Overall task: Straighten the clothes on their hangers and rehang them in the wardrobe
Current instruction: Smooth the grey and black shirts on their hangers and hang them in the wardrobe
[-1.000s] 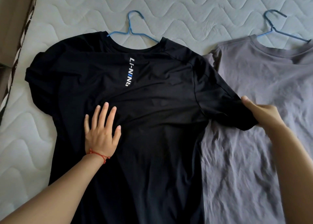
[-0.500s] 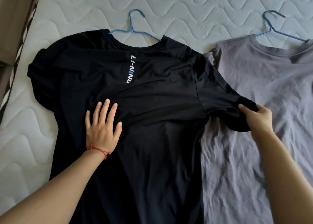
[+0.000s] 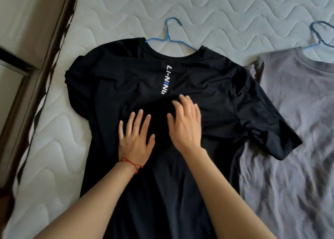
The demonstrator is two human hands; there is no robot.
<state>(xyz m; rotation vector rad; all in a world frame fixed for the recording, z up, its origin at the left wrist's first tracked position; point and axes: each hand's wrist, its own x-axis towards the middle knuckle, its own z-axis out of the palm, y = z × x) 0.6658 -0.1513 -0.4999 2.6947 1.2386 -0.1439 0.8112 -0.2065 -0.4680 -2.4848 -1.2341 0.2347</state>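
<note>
Mattress [image 3: 235, 12]: both hands flat, fingers spread, on black tee [image 3: 226, 103].

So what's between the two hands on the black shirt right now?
Head view: only dark fabric of the black shirt lies between the left hand and right hand; both press flat on it, apart, below the white logo.

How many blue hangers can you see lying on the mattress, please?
2. One blue hanger sticks out of the black T-shirt collar; the other hanger is in the grey T-shirt collar at the right edge. Others may lie outside the frame.
</note>
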